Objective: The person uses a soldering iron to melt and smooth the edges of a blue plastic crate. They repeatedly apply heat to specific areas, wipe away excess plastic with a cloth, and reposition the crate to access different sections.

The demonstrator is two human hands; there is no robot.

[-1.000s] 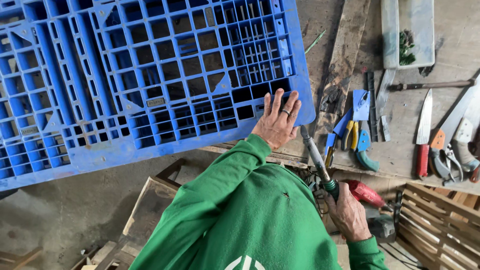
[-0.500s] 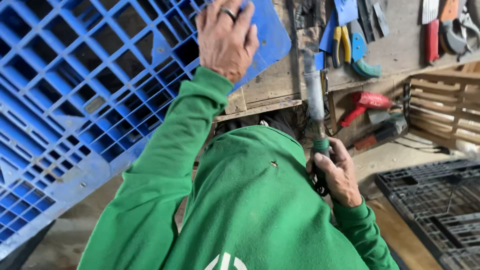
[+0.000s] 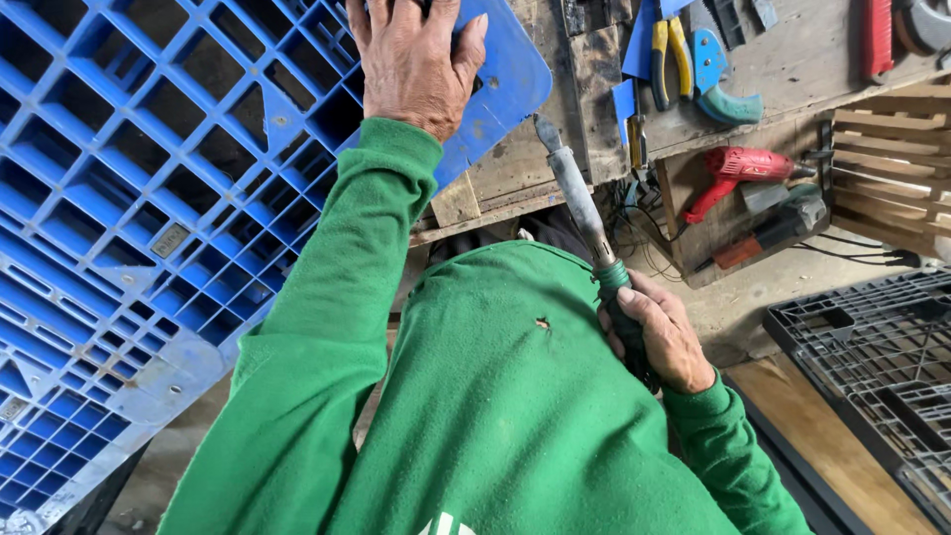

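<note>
While left hand (image 3: 414, 64) presses pallet (image 3: 149, 228), right hand (image 3: 654, 332) clasps iron (image 3: 580, 208).

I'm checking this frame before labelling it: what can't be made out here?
Head view only:
- Left hand: fingertips cut off by the top edge, so its grip on the blue plastic pallet is unclear.
- Soldering-iron-like tool: handle wrapped by the right hand; lower end hidden behind the green sleeve.
- Yellow-handled pliers: jaws cut off at the top edge.
- Red power tool: partly shadowed under the bench.

Matt blue plastic pallet (image 3: 149, 228), dull grey metal iron (image 3: 580, 203), rough worn wooden bench (image 3: 792, 69).
</note>
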